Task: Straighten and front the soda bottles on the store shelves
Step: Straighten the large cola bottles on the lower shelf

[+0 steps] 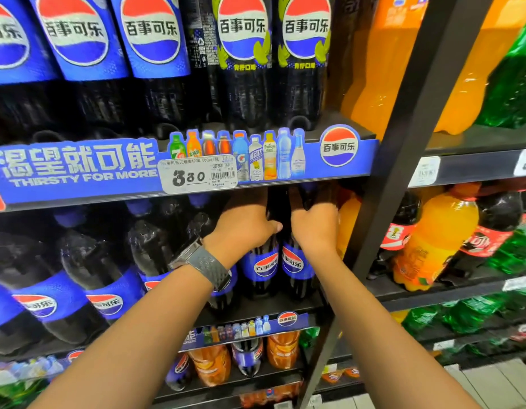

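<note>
On the middle shelf stand two dark cola bottles with blue labels, side by side near the shelf's right end. My left hand (pixel 246 224), with a watch on the wrist, grips the upper part of the left cola bottle (pixel 262 265). My right hand (pixel 314 222) grips the upper part of the right cola bottle (pixel 294 264). Both labels face forward. The bottle necks and caps are hidden behind the blue shelf strip (pixel 78 169).
More cola bottles (pixel 108 290) fill the middle shelf to the left, leaning. An orange soda bottle (pixel 348 219) stands just right of my right hand, beside a black upright post (pixel 403 137). Large cola bottles (pixel 155 36) line the top shelf. Orange, red-label and green bottles fill the right bay.
</note>
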